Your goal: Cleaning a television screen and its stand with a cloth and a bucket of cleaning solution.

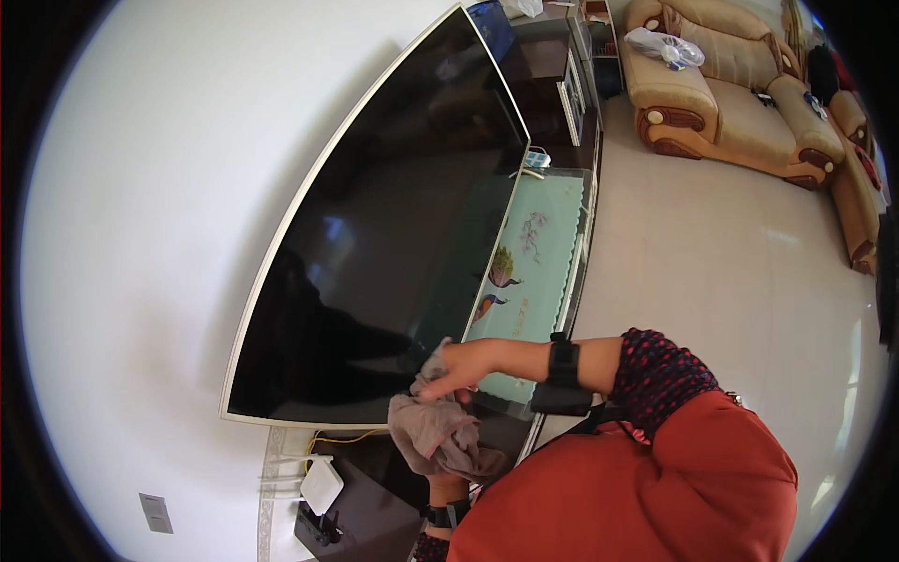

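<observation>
My right hand (463, 365) grips one end of a greyish-brown cloth (439, 428) by the lower corner of a flat-screen television (379, 232). That end of the cloth overlaps the edge of the dark screen; I cannot tell whether it touches the glass. Most of the cloth hangs bunched over my left hand (448, 485), whose fingers are hidden beneath it. Only the back of that hand and the wrist show. Black bands circle both wrists. The television has a pale frame and stands before a white wall.
A dark TV cabinet (379, 485) carries a pale green mat (541, 239) with peacock pictures, under a clear cover. A white router (323, 485) with antennas and a yellow cable sits near the wall. Across the tiled floor (702, 246) stands a tan sofa (744, 105) bearing a plastic bag (664, 48).
</observation>
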Demonstrator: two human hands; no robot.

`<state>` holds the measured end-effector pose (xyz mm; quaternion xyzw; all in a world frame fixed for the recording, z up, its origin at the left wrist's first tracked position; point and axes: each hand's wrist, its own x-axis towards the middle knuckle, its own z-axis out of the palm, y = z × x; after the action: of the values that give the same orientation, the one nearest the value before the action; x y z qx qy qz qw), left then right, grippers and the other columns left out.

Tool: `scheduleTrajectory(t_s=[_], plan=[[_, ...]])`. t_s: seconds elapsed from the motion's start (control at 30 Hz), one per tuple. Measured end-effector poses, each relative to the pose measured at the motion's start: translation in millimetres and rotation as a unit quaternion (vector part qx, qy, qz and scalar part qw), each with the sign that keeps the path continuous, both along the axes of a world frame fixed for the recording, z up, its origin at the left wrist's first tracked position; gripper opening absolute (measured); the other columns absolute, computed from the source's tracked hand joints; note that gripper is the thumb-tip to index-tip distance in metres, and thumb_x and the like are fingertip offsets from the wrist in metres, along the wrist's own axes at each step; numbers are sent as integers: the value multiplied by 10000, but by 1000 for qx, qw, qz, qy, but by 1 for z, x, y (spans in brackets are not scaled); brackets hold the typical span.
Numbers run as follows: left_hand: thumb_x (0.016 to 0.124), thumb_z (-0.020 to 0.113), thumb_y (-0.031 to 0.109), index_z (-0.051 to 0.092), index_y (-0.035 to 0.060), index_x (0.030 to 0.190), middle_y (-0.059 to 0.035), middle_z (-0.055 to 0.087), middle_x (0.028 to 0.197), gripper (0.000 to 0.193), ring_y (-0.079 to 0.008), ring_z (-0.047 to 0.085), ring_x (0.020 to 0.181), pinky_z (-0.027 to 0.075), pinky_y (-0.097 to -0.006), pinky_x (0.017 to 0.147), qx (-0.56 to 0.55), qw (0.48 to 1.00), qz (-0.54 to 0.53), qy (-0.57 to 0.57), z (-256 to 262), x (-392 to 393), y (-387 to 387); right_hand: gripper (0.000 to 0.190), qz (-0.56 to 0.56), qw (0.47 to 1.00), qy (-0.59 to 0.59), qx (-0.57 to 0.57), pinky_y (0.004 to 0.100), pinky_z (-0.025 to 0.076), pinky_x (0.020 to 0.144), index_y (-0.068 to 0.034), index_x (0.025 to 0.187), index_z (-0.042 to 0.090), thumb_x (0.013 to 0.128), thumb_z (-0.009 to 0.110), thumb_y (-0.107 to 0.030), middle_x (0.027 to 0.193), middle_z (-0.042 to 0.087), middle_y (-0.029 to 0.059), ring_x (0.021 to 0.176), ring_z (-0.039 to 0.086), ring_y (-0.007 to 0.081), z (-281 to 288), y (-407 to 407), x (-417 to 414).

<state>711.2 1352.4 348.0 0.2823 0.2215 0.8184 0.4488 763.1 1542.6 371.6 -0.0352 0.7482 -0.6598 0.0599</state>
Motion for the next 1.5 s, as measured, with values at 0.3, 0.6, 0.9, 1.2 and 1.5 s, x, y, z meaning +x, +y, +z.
scheduleTrajectory(t_s=[0.3,0.6,0.9,1.2,1.5], plan=[[885,430,472,318,115,1357,-91,364,1370,602,-255,336,1273,262,-385,1068,-43,997,-11,56,-28,-61,-60,661,-198,934,252,158,410,429,933,-101,1283,473,739,715,-388,1288,472,214,1153,499,343,2,-16,42],[879,514,482,331,105,1387,-100,430,1352,658,-181,395,1261,330,-367,1032,-290,945,129,83,47,-18,-36,701,-268,922,276,40,380,405,966,-72,1296,437,677,745,-188,1282,431,194,1183,451,329,-3,-87,-15],[938,496,224,587,-7,1072,-88,643,995,282,-173,591,929,417,-288,850,-278,693,585,315,153,-136,-118,503,-313,852,265,-326,266,493,718,15,1209,496,730,648,-18,874,631,38,763,597,106,68,-70,-40],[937,459,292,504,14,1225,-99,595,1127,403,-215,567,1037,431,-341,890,-179,820,482,250,168,-218,-61,495,-382,579,636,339,472,400,924,-239,1070,642,592,709,-126,1319,451,112,1156,459,355,153,-98,-127],[904,458,168,576,23,843,-41,549,820,196,-127,533,745,447,-270,693,-155,831,488,218,167,-231,-61,751,-233,613,601,457,526,287,1033,-302,1219,525,515,763,-199,1425,332,73,1303,315,347,105,-90,-187]])
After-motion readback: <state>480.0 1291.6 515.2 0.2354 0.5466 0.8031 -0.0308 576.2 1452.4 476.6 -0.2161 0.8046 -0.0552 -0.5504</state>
